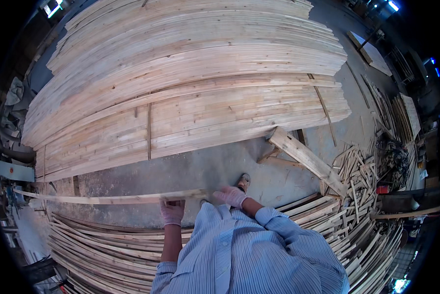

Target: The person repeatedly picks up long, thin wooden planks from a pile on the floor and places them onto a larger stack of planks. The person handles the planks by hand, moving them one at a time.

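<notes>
A long, thin wooden strip (107, 200) stretches from the far left to just in front of my body. My left hand (172, 213), in a pale pinkish work glove, is closed around it near its right end. My right hand (231, 196), gloved the same way, is just beyond that end, slightly blurred. Its fingers point left toward the strip and seem apart from it, with nothing visible in them.
Ahead lies a wide, low stack of wooden boards (195, 110) with narrow cross strips on it. A wooden bench (308, 159) stands to the right, beside a heap of scrap sticks (352, 171). Many loose strips (107, 245) lie close around me. My shoe (244, 182) is on the concrete floor.
</notes>
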The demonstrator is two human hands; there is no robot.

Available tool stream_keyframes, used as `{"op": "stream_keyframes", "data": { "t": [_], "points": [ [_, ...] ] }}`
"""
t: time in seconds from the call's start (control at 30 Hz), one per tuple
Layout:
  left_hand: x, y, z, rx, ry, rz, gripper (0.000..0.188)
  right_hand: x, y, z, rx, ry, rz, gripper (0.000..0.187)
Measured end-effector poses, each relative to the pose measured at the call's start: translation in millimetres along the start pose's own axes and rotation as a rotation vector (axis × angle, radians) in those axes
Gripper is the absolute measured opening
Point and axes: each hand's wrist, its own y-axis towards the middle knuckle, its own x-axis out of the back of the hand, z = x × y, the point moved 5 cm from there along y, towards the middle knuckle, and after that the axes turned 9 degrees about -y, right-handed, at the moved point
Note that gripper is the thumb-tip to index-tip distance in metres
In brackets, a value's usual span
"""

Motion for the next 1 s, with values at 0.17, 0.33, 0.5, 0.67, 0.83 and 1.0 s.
{"op": "stream_keyframes", "data": {
  "t": [0.17, 0.33, 0.5, 0.67, 0.83, 1.0],
  "points": [
    [13.3, 24.8, -49.8, -0.079, -0.116, -0.082, 0.063, 30.5, -16.3, -135.0, -0.193, -0.253, 0.031, 0.046],
    [24.7, 27.7, -49.7, -0.022, 0.248, -0.01, 0.047, 56.7, -135.8, -267.0, -0.538, -0.259, 0.037, 0.041],
    [41.5, 40.5, 48.1, 0.129, 0.445, -0.077, 0.05, 46.0, -214.2, -337.0, -0.573, -0.296, 0.018, 0.028],
    [-3.4, 86.9, 137.9, -0.044, 0.912, -0.143, 0.04, 32.0, -240.7, -358.8, -0.555, -0.322, 0.149, 0.018],
    [-159.9, 133.4, 190.5, -0.55, 1.804, 0.131, 0.053, 40.7, -210.1, -359.9, -0.492, -0.283, 0.119, 0.014],
    [-314.4, 212.3, 231.5, -0.601, 2.252, 0.366, 0.064, 77.3, -172.3, -342.1, -0.824, 0.415, -0.155, 0.024]
  ]
}}
